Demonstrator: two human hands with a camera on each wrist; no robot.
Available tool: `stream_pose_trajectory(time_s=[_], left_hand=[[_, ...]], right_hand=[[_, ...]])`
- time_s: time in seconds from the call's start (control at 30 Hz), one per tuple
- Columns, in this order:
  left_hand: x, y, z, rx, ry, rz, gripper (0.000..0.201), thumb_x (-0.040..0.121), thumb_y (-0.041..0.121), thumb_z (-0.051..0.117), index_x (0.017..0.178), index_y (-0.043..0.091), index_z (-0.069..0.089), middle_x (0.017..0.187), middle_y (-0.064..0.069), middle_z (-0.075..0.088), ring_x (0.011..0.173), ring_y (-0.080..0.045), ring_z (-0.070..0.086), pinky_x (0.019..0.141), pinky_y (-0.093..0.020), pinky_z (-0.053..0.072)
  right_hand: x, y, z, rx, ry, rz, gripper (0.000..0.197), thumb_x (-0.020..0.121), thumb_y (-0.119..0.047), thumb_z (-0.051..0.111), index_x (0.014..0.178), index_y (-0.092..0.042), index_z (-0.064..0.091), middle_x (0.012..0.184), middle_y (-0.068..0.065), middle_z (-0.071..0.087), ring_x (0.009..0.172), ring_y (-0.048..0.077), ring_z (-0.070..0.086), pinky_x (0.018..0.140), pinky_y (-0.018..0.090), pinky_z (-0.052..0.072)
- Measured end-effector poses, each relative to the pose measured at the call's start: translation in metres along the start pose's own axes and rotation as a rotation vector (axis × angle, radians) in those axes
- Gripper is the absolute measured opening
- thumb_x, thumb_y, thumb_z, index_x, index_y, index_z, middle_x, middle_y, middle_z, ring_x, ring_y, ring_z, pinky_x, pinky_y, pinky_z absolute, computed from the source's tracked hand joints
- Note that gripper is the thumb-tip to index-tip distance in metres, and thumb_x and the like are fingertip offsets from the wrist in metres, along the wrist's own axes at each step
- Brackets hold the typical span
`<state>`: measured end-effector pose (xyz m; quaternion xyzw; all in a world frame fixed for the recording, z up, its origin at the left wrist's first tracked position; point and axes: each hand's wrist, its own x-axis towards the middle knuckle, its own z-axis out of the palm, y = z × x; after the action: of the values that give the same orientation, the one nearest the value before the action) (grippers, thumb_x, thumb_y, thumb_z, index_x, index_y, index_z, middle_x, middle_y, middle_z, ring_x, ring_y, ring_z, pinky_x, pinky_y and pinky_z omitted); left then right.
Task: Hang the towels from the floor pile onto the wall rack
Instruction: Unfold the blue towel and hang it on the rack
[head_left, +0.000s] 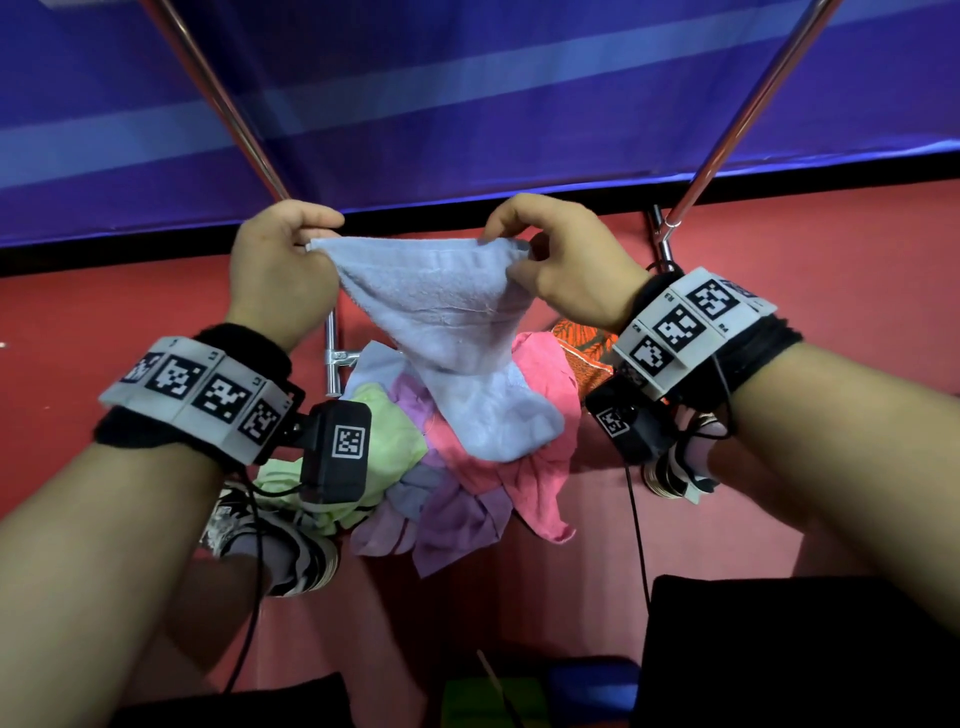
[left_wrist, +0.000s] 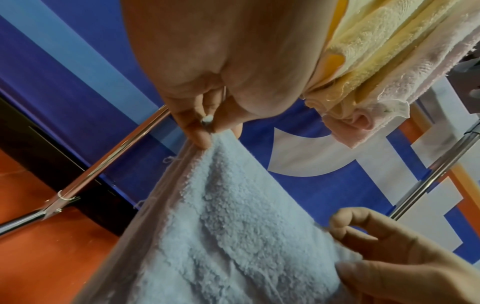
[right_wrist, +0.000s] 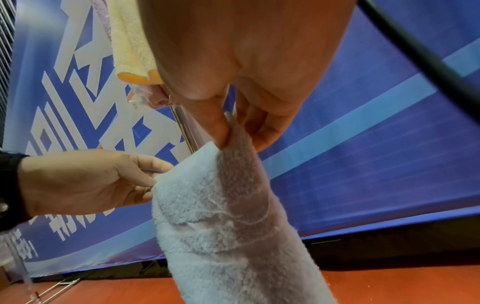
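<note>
A pale blue towel (head_left: 441, 306) hangs stretched between my two hands above the floor pile. My left hand (head_left: 283, 254) pinches its left top corner and my right hand (head_left: 550, 254) pinches the right top corner. The towel's lower part droops onto the pile (head_left: 447, 467) of pink, green, lilac and blue towels on the red floor. The left wrist view shows the towel (left_wrist: 221, 226) gripped by my left fingers (left_wrist: 200, 135). In the right wrist view my right thumb and fingers (right_wrist: 223, 131) pinch the towel (right_wrist: 233, 216). Chrome rack poles (head_left: 228, 109) (head_left: 748, 109) slant up on both sides.
Yellow and pink towels (left_wrist: 376, 61) hang overhead on the rack. A blue banner (head_left: 467, 93) covers the wall behind. My shoes (head_left: 280, 551) (head_left: 680, 462) flank the pile. A rack joint (head_left: 335, 358) stands near the pile's left. An orange patterned cloth (head_left: 582, 343) lies at the right.
</note>
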<state>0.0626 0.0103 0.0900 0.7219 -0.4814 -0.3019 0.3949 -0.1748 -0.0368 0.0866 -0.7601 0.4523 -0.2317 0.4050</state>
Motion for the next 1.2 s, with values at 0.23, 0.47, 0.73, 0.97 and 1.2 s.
stream_pose_trajectory(time_s=[0.23,0.47,0.73,0.97,1.2], left_hand=[[0.003,0.001,0.005,0.011,0.006,-0.006,0.042,0.071,-0.007,0.039,0.096,0.014,0.065,0.084,-0.008,0.066,0.08,-0.023,0.064,0.079,-0.047,0.057],[0.004,0.002,0.007,0.023,0.039,0.008,0.04,0.072,-0.005,0.041,0.094,0.018,0.066,0.077,0.001,0.064,0.076,-0.019,0.064,0.077,-0.041,0.056],[0.004,0.004,0.008,0.017,0.065,0.031,0.037,0.075,-0.009,0.043,0.093,0.015,0.065,0.071,0.007,0.06,0.06,-0.004,0.054,0.058,-0.017,0.046],[0.006,0.001,0.006,0.021,0.081,0.035,0.037,0.075,-0.01,0.045,0.093,0.015,0.066,0.071,0.007,0.059,0.061,-0.003,0.053,0.057,-0.014,0.044],[0.007,-0.002,0.007,-0.031,0.082,0.078,0.04,0.074,-0.007,0.041,0.079,0.027,0.061,0.071,0.004,0.058,0.066,-0.015,0.056,0.063,-0.027,0.047]], right_hand=[[-0.001,0.006,-0.009,-0.126,-0.038,0.081,0.028,0.078,-0.001,0.062,0.1,-0.015,0.072,0.096,0.0,0.068,0.082,0.015,0.061,0.073,0.011,0.042],[-0.002,0.003,-0.011,-0.16,-0.066,0.098,0.027,0.076,-0.004,0.064,0.1,-0.014,0.073,0.091,-0.003,0.069,0.084,0.012,0.063,0.081,0.022,0.048],[-0.003,0.003,-0.014,-0.165,-0.074,0.128,0.016,0.078,-0.011,0.071,0.092,-0.015,0.076,0.066,-0.011,0.061,0.059,-0.004,0.053,0.06,0.005,0.038],[-0.003,0.005,-0.015,-0.085,0.058,0.089,0.005,0.08,-0.01,0.069,0.078,-0.015,0.071,0.071,-0.015,0.062,0.071,0.001,0.057,0.071,0.011,0.043],[0.001,0.012,-0.015,-0.009,0.126,0.15,0.027,0.079,-0.008,0.066,0.064,-0.028,0.057,0.067,-0.016,0.059,0.061,-0.003,0.053,0.065,0.013,0.042]])
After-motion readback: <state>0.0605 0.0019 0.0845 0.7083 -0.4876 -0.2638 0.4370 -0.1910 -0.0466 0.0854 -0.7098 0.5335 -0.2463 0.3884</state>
